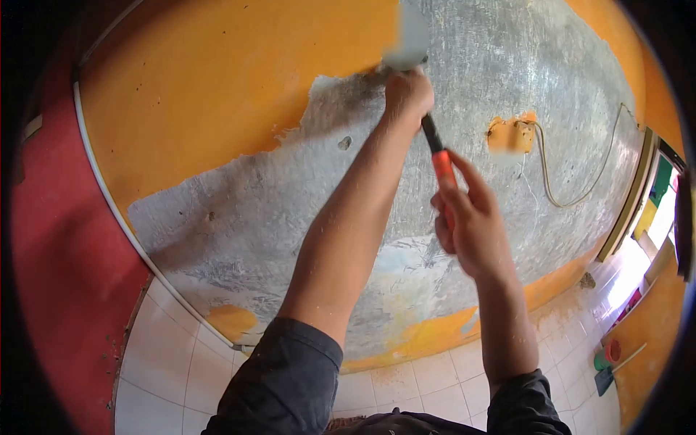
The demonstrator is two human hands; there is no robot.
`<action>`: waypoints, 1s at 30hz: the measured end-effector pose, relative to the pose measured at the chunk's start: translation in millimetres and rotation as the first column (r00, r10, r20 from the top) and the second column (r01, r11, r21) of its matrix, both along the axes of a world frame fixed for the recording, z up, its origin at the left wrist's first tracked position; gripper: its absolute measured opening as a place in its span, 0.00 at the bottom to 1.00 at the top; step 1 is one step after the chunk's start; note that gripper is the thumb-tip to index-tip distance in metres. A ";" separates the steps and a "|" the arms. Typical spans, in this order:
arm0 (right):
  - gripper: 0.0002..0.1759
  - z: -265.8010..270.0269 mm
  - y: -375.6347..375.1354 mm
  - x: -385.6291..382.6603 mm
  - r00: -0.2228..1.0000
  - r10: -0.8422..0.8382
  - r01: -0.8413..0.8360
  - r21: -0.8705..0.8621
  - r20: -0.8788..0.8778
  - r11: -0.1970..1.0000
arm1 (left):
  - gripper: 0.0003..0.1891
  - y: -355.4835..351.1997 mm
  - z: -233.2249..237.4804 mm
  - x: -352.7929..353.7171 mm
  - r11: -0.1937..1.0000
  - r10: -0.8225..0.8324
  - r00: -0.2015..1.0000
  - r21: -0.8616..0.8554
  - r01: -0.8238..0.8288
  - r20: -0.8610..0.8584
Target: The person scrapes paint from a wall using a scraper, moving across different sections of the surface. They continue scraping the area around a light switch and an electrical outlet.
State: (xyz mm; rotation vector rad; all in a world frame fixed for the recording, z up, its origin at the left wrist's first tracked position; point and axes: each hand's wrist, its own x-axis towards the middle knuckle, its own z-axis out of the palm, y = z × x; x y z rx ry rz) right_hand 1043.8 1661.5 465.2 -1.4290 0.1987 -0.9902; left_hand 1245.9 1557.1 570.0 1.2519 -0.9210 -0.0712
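A scraper [441,161] with a red-orange handle and a black shaft slants up the wall. Around the handle are the fingers of my right hand [471,225], closed, with the index finger stretched along it. Higher up, my left hand [409,93] is closed on the tool's upper part, just below a broad grey blade [408,43] smeared by motion. The blade is at the border between orange paint [239,72] and the bare grey wall [471,80]. My left fingers are mostly hidden behind the hand.
An orange patch [511,135] with a cable [549,185] hanging from it is on the wall to the right. A white pipe [109,181] runs along the left corner beside a red wall [65,268]. White floor tiles [395,384] carry scattered flakes. A dustpan [604,380] stands at lower right.
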 end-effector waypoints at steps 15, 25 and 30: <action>0.27 10.8 -6.7 -2.7 1.000 -0.004 0.004 -0.015 -0.013 1.000 | 0.24 -18.2 10.1 2.8 0.999 0.022 1.000 -0.047 -0.022 0.020; 0.28 19.0 -12.7 -5.3 1.000 -0.016 0.017 -0.060 0.008 0.998 | 0.22 8.5 24.5 -28.5 0.990 -0.134 0.982 -0.052 0.128 -0.135; 0.28 -5.5 -6.5 -14.2 0.994 0.012 -0.020 -0.071 -0.110 0.997 | 0.22 11.5 -16.6 -30.4 0.985 -0.133 0.984 -0.124 0.118 -0.121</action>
